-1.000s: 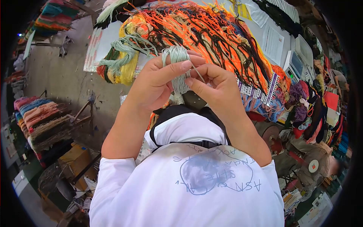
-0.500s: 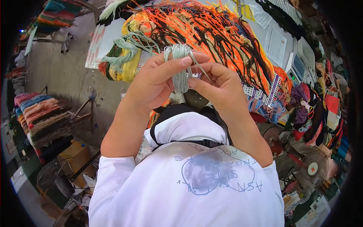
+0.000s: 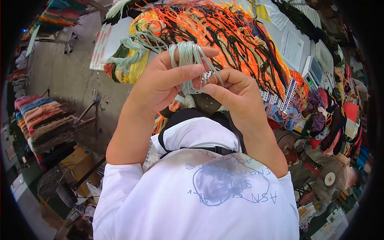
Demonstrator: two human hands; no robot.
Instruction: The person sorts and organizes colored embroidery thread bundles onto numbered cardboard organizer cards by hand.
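A small hank of pale green yarn (image 3: 187,55) hangs in loops over the raised fingers of my left hand (image 3: 164,78), whose thumb presses against the strands. Opposite it, the thumb and forefinger of my right hand (image 3: 234,90) pinch a few strands at the hank's right side. The lower loops dangle between the two hands, in front of my body. Beyond them on the table, a pale green skein (image 3: 138,48) lies across yellow yarn (image 3: 140,74), beside a large heap of orange and black yarn (image 3: 236,44).
A white sheet of paper (image 3: 291,48) and a device with a screen (image 3: 314,72) are on the table at the right. Purple yarn bundles (image 3: 318,102) hang near a fan (image 3: 330,178). Folded yarn hanks (image 3: 42,116) sit on a rack at the left.
The hank's loops have spread wider and sit slightly higher over my left fingers. My right hand has dropped a little, still pinching strands.
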